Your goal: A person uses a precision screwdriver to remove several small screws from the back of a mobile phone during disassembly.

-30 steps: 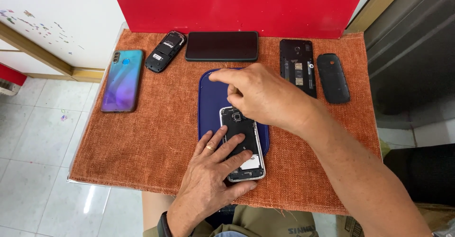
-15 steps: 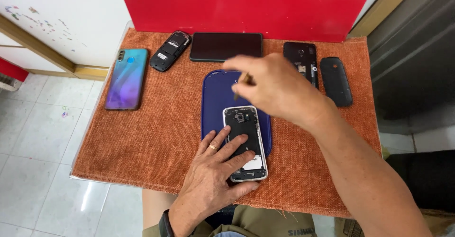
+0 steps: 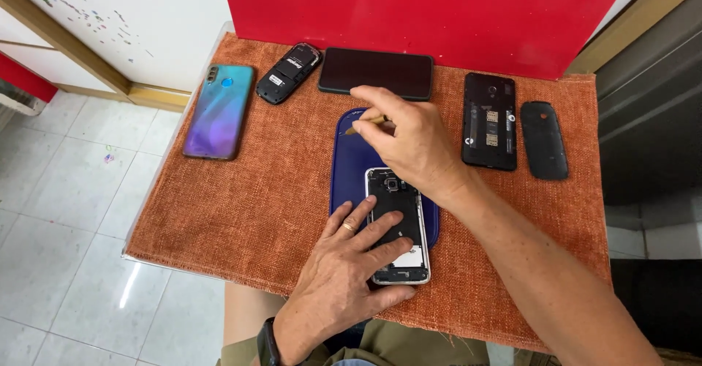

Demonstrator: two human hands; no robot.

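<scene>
Two bare hands work over a woven orange cloth mat (image 3: 241, 212) spread on the counter. Lowest in the frame, the left hand (image 3: 344, 278) lies flat with fingers spread, pressing on an opened smartphone with its back cover off and a silver rim (image 3: 398, 227); no pinch there, just a hold-down. That phone rests on the lower end of a dark blue oval phone cover (image 3: 349, 161) at the frame's centre. Just above, the right hand (image 3: 409, 143) has its grip pressed together on a small slim tan tool (image 3: 363, 124), tip over the blue cover. Farther up lie a blue-purple gradient smartphone (image 3: 218, 110) at upper left, a small black battery-side keypad phone (image 3: 289, 73), a black slab smartphone face down (image 3: 376, 72), an opened black phone showing card slots (image 3: 489, 120) and a black oval back cover (image 3: 544, 139) at upper right.
</scene>
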